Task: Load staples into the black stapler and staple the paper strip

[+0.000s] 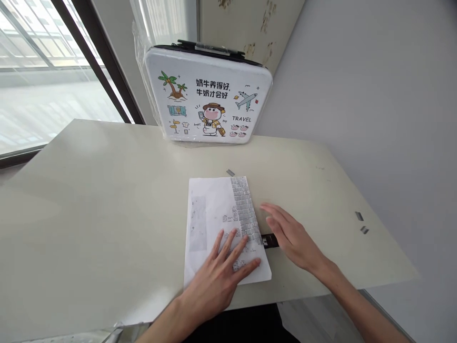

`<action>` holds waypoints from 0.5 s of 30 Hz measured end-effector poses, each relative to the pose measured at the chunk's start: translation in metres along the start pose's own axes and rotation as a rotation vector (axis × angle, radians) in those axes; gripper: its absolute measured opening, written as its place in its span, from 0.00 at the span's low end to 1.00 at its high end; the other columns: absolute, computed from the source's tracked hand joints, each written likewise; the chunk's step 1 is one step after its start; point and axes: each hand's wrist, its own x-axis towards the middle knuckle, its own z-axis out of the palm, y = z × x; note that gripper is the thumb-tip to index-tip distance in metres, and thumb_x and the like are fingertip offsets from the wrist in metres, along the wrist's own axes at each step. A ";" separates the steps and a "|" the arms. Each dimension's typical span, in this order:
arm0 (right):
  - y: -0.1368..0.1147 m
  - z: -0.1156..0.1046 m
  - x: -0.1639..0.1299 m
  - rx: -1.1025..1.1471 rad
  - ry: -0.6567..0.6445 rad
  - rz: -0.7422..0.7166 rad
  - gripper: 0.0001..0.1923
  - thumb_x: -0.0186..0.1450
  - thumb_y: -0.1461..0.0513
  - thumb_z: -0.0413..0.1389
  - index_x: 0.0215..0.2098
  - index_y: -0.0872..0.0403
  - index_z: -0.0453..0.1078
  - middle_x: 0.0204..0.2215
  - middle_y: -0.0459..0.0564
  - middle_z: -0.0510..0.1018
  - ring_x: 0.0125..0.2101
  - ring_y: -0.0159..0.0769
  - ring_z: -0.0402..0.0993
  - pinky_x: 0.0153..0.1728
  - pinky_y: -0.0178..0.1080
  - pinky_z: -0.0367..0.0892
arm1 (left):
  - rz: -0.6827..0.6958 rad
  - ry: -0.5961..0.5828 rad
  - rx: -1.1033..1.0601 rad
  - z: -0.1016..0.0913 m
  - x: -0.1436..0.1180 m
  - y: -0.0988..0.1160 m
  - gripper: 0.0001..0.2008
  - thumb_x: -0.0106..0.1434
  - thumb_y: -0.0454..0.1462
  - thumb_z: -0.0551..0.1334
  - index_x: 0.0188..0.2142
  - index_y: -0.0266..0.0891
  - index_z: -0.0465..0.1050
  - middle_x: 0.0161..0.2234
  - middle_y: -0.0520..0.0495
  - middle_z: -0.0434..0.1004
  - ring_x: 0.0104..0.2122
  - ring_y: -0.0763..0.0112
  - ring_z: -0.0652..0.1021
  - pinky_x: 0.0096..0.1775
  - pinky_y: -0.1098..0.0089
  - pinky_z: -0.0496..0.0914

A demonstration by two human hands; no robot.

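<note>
A white printed paper sheet or packet (214, 195) lies on the table, with small text and a faint grey rectangle on its left side. Overlapping silvery-grey strips (244, 205) form a band along its right edge. My left hand (217, 281) presses flat on the lower part of the paper, fingers spread. Just right of the paper, my right hand (293, 238) is held edge-on with its fingers stretched out and nothing in them. A small black object with a white label (269, 241) sits between the paper and my right hand, partly hidden, its kind unclear.
At the back of the pale table (107, 200) stands a white case with cartoon cow and travel prints (214, 95), wrapped in clear plastic. Loose grey strip pieces (359, 216) lie at the right, and another grey piece (230, 172) lies above the paper. A wall borders the right side.
</note>
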 end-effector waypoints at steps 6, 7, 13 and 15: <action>0.038 -0.008 -0.032 -0.107 -0.077 -0.249 0.19 0.76 0.51 0.54 0.62 0.42 0.68 0.56 0.50 0.80 0.56 0.48 0.77 0.53 0.51 0.76 | -0.013 -0.037 0.009 -0.013 -0.011 0.002 0.42 0.64 0.29 0.64 0.74 0.48 0.53 0.77 0.44 0.39 0.74 0.40 0.44 0.70 0.36 0.48; 0.046 -0.007 -0.036 -0.117 -0.042 -0.249 0.17 0.76 0.52 0.53 0.60 0.43 0.69 0.54 0.50 0.81 0.53 0.47 0.79 0.50 0.49 0.78 | -0.009 -0.041 0.007 -0.017 -0.014 0.000 0.41 0.67 0.34 0.66 0.75 0.47 0.52 0.77 0.44 0.39 0.74 0.40 0.44 0.70 0.37 0.50; 0.084 -0.012 -0.064 -0.093 0.104 -0.133 0.15 0.76 0.51 0.53 0.57 0.43 0.71 0.49 0.50 0.83 0.47 0.47 0.82 0.40 0.44 0.79 | -0.152 0.056 0.089 -0.040 -0.050 -0.047 0.36 0.77 0.49 0.56 0.77 0.48 0.42 0.76 0.46 0.42 0.74 0.46 0.46 0.70 0.39 0.50; 0.095 -0.016 -0.076 -0.051 0.147 -0.045 0.17 0.75 0.48 0.54 0.58 0.43 0.71 0.50 0.50 0.83 0.48 0.47 0.82 0.36 0.41 0.80 | -0.181 0.052 0.128 -0.047 -0.064 -0.066 0.35 0.77 0.48 0.56 0.77 0.48 0.44 0.76 0.47 0.44 0.74 0.46 0.47 0.70 0.40 0.50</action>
